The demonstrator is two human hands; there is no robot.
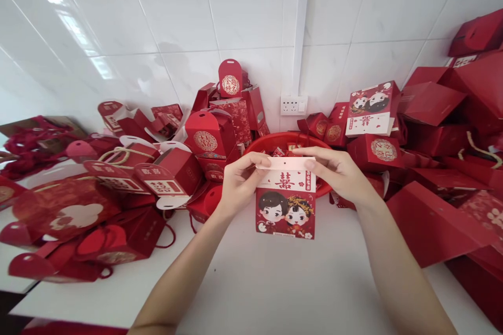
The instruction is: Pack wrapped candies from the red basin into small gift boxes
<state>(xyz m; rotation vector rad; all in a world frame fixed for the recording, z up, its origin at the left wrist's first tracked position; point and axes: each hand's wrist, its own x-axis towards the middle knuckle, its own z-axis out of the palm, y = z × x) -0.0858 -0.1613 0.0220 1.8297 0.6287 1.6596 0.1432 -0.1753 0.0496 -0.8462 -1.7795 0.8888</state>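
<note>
Held up in front of me is a red and white gift box (285,204) printed with two cartoon figures and a red double-happiness character. My left hand (244,175) pinches the left end of its pale top flap. At the flap's right end, my right hand (334,167) grips it between thumb and fingers. The flap has a small hole in its middle. Behind the box and hands sits a red plastic basket (255,142) with small red packets in it, partly hidden.
Red gift boxes (208,133) are heaped on the left, some with rope handles. More red boxes (436,214) are piled on the right, among them a similar cartoon box (371,107). A white tabletop (291,282) lies below, with a wall socket (293,105) behind.
</note>
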